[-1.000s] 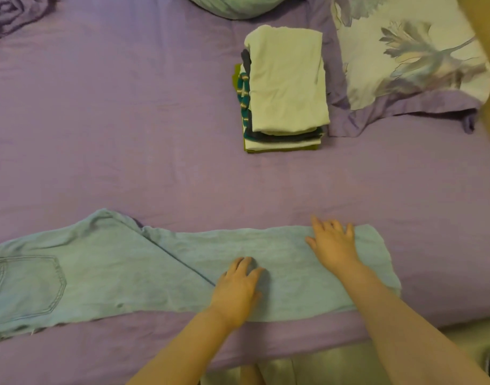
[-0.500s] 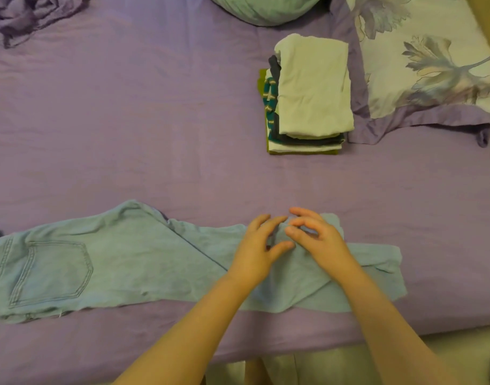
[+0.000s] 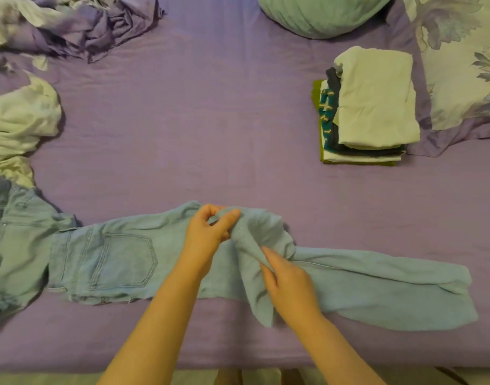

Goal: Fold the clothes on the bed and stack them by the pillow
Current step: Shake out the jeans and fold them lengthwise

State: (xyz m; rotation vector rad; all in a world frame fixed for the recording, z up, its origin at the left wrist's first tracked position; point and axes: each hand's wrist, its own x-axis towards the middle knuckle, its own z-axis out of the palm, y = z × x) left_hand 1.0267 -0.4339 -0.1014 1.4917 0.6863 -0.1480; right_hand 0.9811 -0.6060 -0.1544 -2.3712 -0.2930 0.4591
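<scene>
Light blue jeans [image 3: 118, 259] lie stretched along the near edge of the purple bed [image 3: 182, 120], back pocket up at the left, legs running right. My left hand [image 3: 207, 234] pinches a raised fold of the leg fabric at the middle. My right hand [image 3: 288, 284] grips the same bunched fabric lower down, just right of it. A stack of folded clothes [image 3: 371, 107], topped by a pale cream piece, sits beside the floral pillow [image 3: 466, 65] at the far right.
A mint green cushion [image 3: 321, 12] lies at the far middle. Crumpled purple bedding [image 3: 80, 26] fills the far left corner. A pale loose garment [image 3: 18, 120] and more blue denim [image 3: 7, 245] lie at the left edge.
My hands went from lying flat on the leg to gathering and lifting a fold at its middle. The view shifted, so the jeans and stack now sit further right.
</scene>
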